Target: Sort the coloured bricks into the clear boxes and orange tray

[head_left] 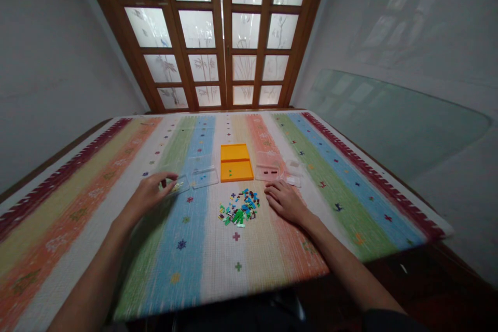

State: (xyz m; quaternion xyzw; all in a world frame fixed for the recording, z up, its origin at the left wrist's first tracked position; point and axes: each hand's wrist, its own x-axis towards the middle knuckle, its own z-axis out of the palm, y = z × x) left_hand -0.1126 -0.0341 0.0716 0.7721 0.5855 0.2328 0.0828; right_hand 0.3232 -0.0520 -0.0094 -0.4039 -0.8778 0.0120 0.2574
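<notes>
My left hand (153,190) hovers at the near-left side of a clear plastic box (184,183) with small pale yellow pieces (177,187) in it. Its fingers are bent, with a gap between thumb and forefinger, and nothing shows in that gap. My right hand (286,201) lies palm down on the cloth, fingers stretched out, just in front of a clear box (262,178) with two dark brown pieces (270,172). Between the hands is a loose heap of small building bricks (240,210) in green, blue, brown and yellow.
An open orange box (237,161) with small green pieces (230,173) stands behind the heap. Left of it, another clear box (205,183) has small blue pieces (203,177). A clear container (293,180) sits at the right. A striped cloth (218,264) covers the table.
</notes>
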